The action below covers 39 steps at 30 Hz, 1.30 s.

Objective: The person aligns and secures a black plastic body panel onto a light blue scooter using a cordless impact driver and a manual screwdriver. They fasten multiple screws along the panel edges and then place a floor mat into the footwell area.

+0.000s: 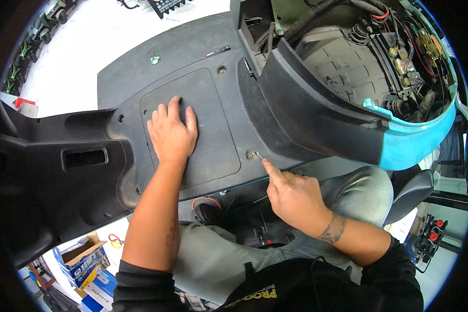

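Observation:
My left hand (172, 136) lies flat, fingers spread, on the rectangular cover (213, 130) set into a black plastic scooter floorboard (192, 73). My right hand (299, 200) points with its index finger stretched out and the other fingers curled. Its fingertip is just beside a round recessed screw hole (251, 154) near the cover's corner. A small thin shiny piece (259, 155) shows at that fingertip; its kind is too small to tell. The thumb stands apart from the index finger, and nothing shows between them.
To the right is an open compartment (343, 67) with wiring, edged by a teal body panel (421, 143). A pen-like tool (217, 52) and a small green-white piece (155, 60) lie on the black plastic. An open cardboard box (83, 257) and red-handled scissors (115, 240) lie lower left.

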Available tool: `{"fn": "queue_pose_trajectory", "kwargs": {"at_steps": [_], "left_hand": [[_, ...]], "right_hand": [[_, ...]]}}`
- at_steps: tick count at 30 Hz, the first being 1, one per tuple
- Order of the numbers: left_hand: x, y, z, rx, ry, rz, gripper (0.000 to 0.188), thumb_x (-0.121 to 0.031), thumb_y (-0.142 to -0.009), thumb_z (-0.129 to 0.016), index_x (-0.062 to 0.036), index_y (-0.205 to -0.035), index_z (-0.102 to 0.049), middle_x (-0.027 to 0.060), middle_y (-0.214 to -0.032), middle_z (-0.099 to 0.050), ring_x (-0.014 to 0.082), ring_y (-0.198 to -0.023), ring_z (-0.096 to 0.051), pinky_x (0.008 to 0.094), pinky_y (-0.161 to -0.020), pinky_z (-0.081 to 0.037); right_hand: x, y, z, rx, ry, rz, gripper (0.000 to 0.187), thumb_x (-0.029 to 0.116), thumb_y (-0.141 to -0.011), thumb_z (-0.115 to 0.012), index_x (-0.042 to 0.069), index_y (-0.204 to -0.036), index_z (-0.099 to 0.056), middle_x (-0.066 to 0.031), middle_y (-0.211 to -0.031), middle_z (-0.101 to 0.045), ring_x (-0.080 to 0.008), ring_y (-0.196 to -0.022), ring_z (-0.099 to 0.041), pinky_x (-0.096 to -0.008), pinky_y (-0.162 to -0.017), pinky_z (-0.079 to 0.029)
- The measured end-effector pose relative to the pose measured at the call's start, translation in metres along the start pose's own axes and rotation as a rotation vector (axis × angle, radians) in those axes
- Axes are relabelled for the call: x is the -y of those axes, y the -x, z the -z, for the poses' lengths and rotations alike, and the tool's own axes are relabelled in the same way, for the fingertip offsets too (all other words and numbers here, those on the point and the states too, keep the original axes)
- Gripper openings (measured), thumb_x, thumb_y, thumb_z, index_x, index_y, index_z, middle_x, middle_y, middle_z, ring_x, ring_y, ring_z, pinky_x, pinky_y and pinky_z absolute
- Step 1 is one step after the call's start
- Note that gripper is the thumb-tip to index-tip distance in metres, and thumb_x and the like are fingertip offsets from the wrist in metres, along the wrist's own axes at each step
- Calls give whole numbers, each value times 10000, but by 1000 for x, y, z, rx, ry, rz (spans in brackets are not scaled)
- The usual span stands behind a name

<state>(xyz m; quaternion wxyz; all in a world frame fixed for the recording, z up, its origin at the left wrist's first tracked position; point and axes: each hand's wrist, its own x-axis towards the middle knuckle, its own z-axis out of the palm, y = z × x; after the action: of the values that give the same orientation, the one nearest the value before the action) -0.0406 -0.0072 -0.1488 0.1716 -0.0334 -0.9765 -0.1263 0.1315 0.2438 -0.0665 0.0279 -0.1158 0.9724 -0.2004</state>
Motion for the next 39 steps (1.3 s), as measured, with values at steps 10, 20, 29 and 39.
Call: {"fn": "queue_pose_trajectory", "kwargs": {"at_steps": [10,20,29,39], "left_hand": [[3,1,-2,-33,-8,-40,395,-344,-1000,-679,-125,-1329,-690,110,-1084,-671,309,-1030,-632,451,-911,-471],[2,1,-2,-35,0,-38,400,-346,-997,-676,-125,-1331,-689,120,-1093,-675,319,-1043,-636,456,-912,-472],[4,2,-3,-57,0,-52,383,-329,-995,-674,-121,-1315,-698,126,-1065,-677,330,-1017,-641,463,-885,-482],[4,2,-2,-69,18,-71,378,-317,-993,-676,-120,-1315,-698,124,-1054,-677,331,-1006,-642,461,-879,-480]], "right_hand": [[-11,-7,-14,-17,-36,107,588,110,-914,-723,3,-1486,-632,-101,-738,-693,-273,-598,-690,-411,-570,-569],[-21,-10,-4,59,-45,221,550,145,-882,-769,35,-1415,-685,-95,-740,-721,-289,-616,-694,-417,-578,-555],[-22,-20,4,62,-153,127,462,124,-889,-744,41,-1343,-726,-129,-797,-761,-307,-651,-728,-415,-608,-580],[-21,-19,12,-27,-237,125,369,117,-907,-728,32,-1265,-759,-139,-803,-763,-303,-650,-731,-416,-601,-583]]}}
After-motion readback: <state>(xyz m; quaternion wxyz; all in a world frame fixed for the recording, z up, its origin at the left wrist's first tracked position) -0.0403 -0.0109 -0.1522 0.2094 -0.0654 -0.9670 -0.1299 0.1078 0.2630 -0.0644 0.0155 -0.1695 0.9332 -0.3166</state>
